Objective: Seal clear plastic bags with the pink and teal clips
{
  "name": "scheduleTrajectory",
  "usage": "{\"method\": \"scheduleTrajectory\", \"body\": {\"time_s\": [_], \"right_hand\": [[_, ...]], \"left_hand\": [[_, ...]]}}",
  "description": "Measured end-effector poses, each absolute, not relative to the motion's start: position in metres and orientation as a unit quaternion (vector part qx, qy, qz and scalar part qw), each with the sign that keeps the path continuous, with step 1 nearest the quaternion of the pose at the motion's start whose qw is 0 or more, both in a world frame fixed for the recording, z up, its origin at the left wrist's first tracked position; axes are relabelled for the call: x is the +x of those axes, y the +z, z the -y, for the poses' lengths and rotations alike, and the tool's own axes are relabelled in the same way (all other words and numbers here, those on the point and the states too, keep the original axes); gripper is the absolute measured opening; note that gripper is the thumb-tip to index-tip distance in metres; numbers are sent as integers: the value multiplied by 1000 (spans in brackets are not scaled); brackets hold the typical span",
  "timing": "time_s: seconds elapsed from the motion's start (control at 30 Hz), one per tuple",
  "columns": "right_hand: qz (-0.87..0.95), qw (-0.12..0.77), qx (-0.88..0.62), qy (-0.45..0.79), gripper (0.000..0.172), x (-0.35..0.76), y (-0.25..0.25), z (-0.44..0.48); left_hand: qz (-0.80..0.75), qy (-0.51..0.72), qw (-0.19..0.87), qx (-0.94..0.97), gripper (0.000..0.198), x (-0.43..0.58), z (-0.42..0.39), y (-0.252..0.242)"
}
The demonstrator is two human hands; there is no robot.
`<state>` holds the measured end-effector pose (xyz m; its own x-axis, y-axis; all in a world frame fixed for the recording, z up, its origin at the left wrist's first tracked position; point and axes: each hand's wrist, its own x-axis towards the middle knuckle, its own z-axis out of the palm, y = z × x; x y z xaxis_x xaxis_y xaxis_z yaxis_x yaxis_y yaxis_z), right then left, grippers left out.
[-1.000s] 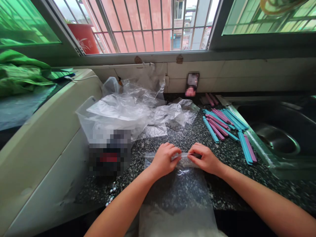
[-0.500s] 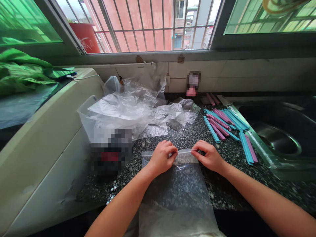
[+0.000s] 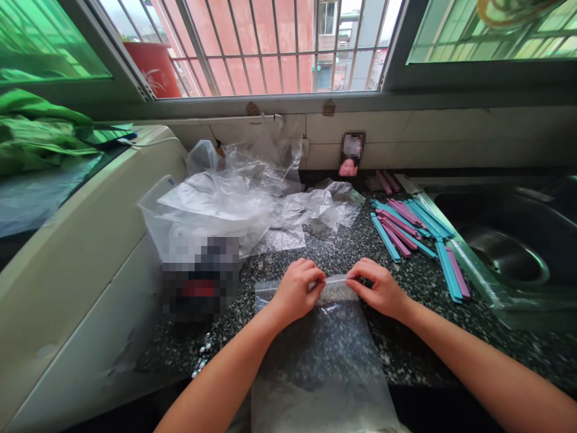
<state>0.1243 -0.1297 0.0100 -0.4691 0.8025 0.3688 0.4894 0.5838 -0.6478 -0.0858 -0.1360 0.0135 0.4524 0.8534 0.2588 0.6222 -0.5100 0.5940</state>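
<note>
A clear plastic zip bag (image 3: 324, 355) lies flat on the dark speckled counter (image 3: 419, 349), its lower part hanging over the near edge. My left hand (image 3: 295, 291) pinches the bag's top strip on the left. My right hand (image 3: 378, 288) pinches the same strip on the right, fingers pressed together. A short stretch of the strip shows between the two hands.
A heap of crumpled clear plastic bags (image 3: 234, 198) lies behind the hands. Several blue and pink sealing clips (image 3: 412, 228) lie to the right, beside a steel sink (image 3: 509, 240). A white appliance (image 3: 81, 252) stands at the left. A barred window is ahead.
My hands have moved slightly apart along the bag's top strip, and the bag has shifted a little on the counter.
</note>
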Motion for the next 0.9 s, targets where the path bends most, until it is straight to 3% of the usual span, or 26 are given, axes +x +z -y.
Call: {"method": "scheduleTrajectory", "body": {"time_s": [0.9], "right_hand": [[829, 341, -379, 228, 14, 125, 11, 131]], "left_hand": [[-443, 269, 199, 832, 12, -85, 134, 11]]}}
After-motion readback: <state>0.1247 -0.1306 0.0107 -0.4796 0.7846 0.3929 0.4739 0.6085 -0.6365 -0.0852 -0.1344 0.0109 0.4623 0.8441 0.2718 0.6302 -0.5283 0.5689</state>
